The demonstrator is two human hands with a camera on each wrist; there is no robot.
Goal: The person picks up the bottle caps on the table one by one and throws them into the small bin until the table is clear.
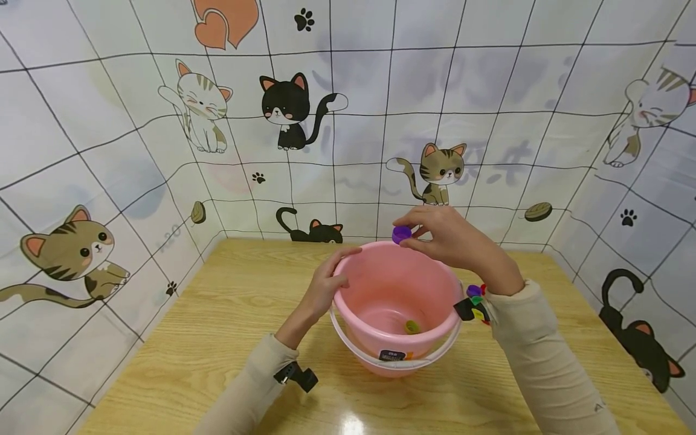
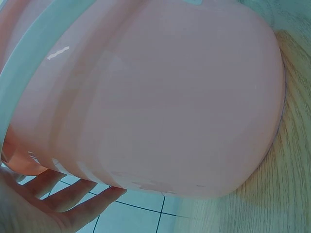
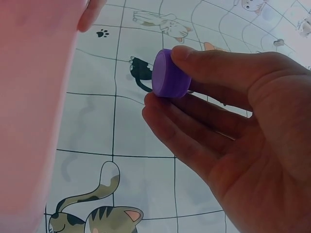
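Observation:
A pink bucket [image 1: 399, 350] with a white handle [image 1: 339, 326] stands upright on the wooden table. My left hand [image 1: 324, 285] holds its rim on the left side, thumb over the inside; in the left wrist view, fingers [image 2: 70, 196] lie along the outer wall. Above the far right part of the rim, my right hand [image 1: 448, 238] pinches a small purple cap [image 1: 401, 234] between thumb and fingertips. The right wrist view shows the same purple cap [image 3: 170, 75] apart from the bucket wall. A yellow-green cap [image 1: 412, 327] lies on the bucket's floor.
To the bucket's right, several small coloured caps [image 1: 474, 290] in purple, green, red and yellow lie on the table [image 1: 234, 290], partly hidden by my right wrist. A cat-printed tiled sheet [image 1: 359, 139] walls the table at the back and sides.

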